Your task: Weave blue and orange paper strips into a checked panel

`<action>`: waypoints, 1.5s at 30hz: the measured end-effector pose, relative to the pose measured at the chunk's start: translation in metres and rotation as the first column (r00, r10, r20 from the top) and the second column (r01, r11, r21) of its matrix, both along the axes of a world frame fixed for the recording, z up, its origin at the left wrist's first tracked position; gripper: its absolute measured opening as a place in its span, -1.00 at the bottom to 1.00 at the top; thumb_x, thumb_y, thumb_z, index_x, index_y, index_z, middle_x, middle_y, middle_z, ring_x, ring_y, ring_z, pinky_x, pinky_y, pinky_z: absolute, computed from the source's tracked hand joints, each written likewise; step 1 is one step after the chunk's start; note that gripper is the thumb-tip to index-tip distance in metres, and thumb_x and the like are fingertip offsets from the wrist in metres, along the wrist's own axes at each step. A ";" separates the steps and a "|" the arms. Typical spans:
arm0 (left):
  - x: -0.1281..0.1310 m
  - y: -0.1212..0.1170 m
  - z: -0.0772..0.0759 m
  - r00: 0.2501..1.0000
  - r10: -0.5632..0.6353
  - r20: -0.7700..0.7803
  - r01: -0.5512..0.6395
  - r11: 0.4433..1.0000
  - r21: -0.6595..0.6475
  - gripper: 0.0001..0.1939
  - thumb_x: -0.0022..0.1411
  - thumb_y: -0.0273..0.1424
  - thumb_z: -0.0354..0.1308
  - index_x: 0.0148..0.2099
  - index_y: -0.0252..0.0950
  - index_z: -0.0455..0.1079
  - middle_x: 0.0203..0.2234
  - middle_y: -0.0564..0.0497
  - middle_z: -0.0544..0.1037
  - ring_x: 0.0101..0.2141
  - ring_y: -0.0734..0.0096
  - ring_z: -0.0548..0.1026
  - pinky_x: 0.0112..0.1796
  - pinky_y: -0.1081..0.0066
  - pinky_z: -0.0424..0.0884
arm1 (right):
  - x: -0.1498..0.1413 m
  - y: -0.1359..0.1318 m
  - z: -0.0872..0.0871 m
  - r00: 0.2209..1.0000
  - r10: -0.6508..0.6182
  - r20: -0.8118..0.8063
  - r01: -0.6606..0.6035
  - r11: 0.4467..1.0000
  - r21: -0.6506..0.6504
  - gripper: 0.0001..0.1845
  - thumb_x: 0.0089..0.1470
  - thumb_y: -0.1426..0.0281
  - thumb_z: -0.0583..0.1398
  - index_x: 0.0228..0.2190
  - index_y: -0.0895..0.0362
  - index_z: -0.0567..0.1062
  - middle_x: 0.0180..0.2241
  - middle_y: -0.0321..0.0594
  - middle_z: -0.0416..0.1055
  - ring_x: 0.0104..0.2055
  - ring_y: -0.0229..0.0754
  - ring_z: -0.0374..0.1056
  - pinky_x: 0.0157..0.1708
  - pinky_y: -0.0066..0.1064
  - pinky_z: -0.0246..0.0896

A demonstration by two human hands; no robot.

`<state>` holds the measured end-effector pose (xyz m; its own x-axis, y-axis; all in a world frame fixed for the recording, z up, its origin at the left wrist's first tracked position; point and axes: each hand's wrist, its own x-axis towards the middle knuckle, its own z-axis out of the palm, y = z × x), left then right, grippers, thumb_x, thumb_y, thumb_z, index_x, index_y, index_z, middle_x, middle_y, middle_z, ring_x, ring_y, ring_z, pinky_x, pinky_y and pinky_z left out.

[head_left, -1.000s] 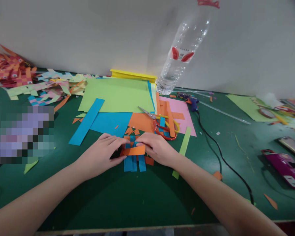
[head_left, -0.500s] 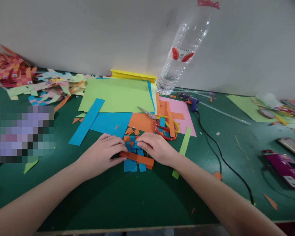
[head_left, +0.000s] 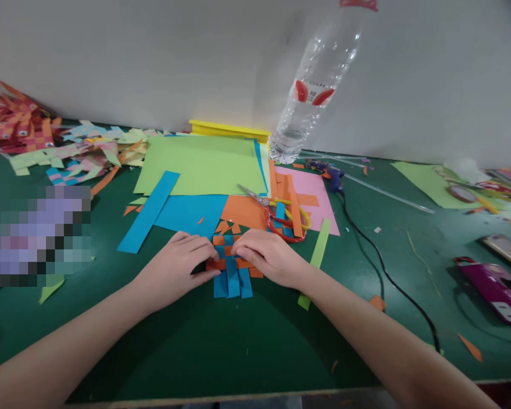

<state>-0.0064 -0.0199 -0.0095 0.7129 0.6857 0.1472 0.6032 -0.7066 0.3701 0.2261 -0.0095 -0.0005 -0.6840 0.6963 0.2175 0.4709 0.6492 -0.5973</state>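
Note:
A small woven patch of blue and orange paper strips (head_left: pixel 231 268) lies on the green table (head_left: pixel 247 341) between my hands. My left hand (head_left: pixel 176 267) curls over its left side, fingertips pinching the end of an orange strip. On the right side my right hand (head_left: pixel 269 257) presses down with fingers bent, holding the strips' other end. Blue strip ends stick out toward me below both hands. Part of the weave is hidden under my fingers.
Behind the weave lie green, blue, orange and pink paper sheets (head_left: pixel 200 167), a loose blue strip (head_left: pixel 148 211) and red-handled scissors (head_left: pixel 281 218). A plastic bottle (head_left: pixel 313 91) leans at the wall. A glue gun (head_left: pixel 330 173) with black cord, a pink stapler (head_left: pixel 491 289) and woven scraps (head_left: pixel 38 142) surround them.
The orange strip, first lying on top and then slanted across the blue strips, now sits woven level into the patch. Both hands stayed at its sides.

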 end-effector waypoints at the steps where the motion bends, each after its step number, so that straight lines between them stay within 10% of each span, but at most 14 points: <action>1: 0.000 0.000 0.000 1.000 0.001 0.006 -0.001 1.000 0.002 -0.86 0.29 -0.28 0.10 -0.20 -0.25 0.32 -0.28 0.02 0.51 -0.22 0.29 0.43 -0.19 0.28 0.17 | 0.000 0.000 0.001 1.000 0.017 -0.004 -0.017 1.000 0.005 -0.69 0.28 0.31 -0.03 -0.31 0.17 0.45 -0.31 -0.15 0.47 -0.23 -0.20 0.34 -0.20 -0.35 0.24; 5: -0.004 0.002 0.003 0.998 -0.014 0.057 0.013 1.000 0.020 -0.76 0.27 -0.19 0.11 -0.13 -0.23 0.32 -0.19 -0.03 0.49 -0.14 0.24 0.40 -0.14 0.27 0.22 | 0.008 0.001 0.009 0.994 0.078 -0.077 -0.074 0.995 0.064 -0.75 0.18 0.24 0.13 -0.19 0.13 0.43 -0.21 -0.15 0.47 -0.12 -0.16 0.35 -0.06 -0.26 0.22; 14: -0.018 0.011 0.003 1.000 -0.018 0.003 0.018 0.999 0.034 -0.47 0.18 -0.07 0.16 0.13 -0.14 0.22 0.11 -0.06 0.33 0.15 0.12 0.19 0.09 0.11 0.13 | 0.027 0.006 0.022 0.982 0.114 0.149 -0.127 0.989 0.078 -0.19 -0.13 0.08 0.33 0.10 0.12 0.25 0.14 -0.06 0.24 0.22 -0.04 0.09 0.21 -0.12 -0.06; 45: -0.015 0.011 -0.004 0.996 -0.029 -0.090 0.034 0.998 0.056 -0.42 0.22 0.02 0.03 0.20 -0.10 0.18 0.18 -0.03 0.28 0.20 0.08 0.13 0.12 0.07 0.13 | 0.029 0.009 0.015 0.975 0.106 0.196 -0.125 0.989 0.083 -0.38 -0.04 0.11 0.28 0.01 0.14 0.35 0.13 -0.09 0.27 0.19 -0.05 0.13 0.20 -0.13 -0.05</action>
